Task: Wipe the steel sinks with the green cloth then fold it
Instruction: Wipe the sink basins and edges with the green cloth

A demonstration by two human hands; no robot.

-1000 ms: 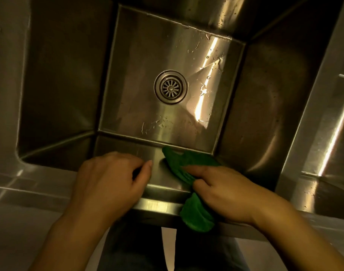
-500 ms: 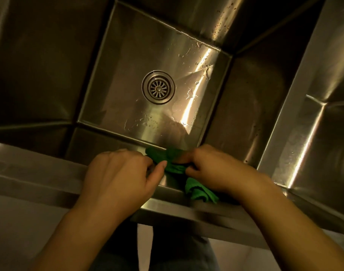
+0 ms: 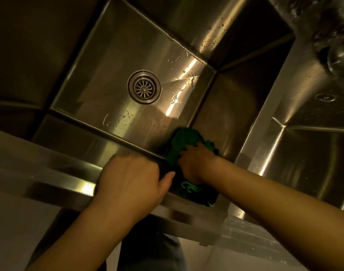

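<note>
Pushed deeper into the sink (image 3: 112,85) corner, green cloth (image 3: 183,138) bunched in my right hand (image 3: 194,163) fingers; left hand (image 3: 132,178) curls over front rim (image 3: 59,169). Soft, light, limp: grab wadded middle.

Drain strainer (image 3: 144,87): round steel ring with spoked slots.
Water droplets (image 3: 186,72): scattered to the right of the drain strainer, along a bright streak of reflected light.
Second drain (image 3: 325,97): far right of the drain strainer, only partly seen.
Trousers (image 3: 147,251): bluish fabric, straight below the drain strainer at the bottom edge.
Floor (image 3: 10,231): pale, below and left of the drain strainer.
Rounded shiny shape (image 3: 335,57): far right and above, too blurred to name.
</note>
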